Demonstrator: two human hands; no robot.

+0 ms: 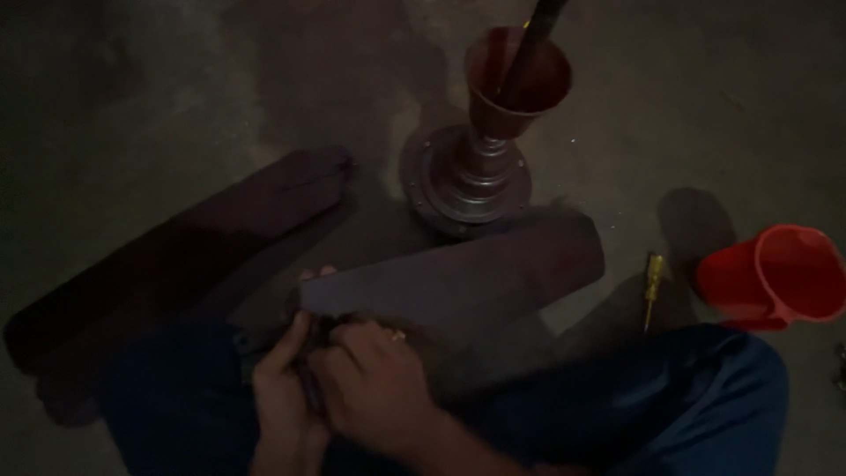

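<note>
A dark brown ceiling fan blade (467, 278) lies across my lap, pointing to the upper right. Both hands work at its near, bracket end. My left hand (284, 388) grips the blade's end from the left, a fingertip showing over its edge. My right hand (374, 383) is closed over the same end from above, with a ring on one finger. What lies under the fingers is hidden. Another dark fan blade (185, 242) rests on the floor to the left.
The fan motor housing (467, 176) stands on the concrete floor ahead, with a reddish cup-shaped canopy (518, 79) and rod on top. A red plastic mug (780, 278) sits at the right. A yellow-handled screwdriver (653, 286) lies near it. My blue-trousered knees fill the bottom.
</note>
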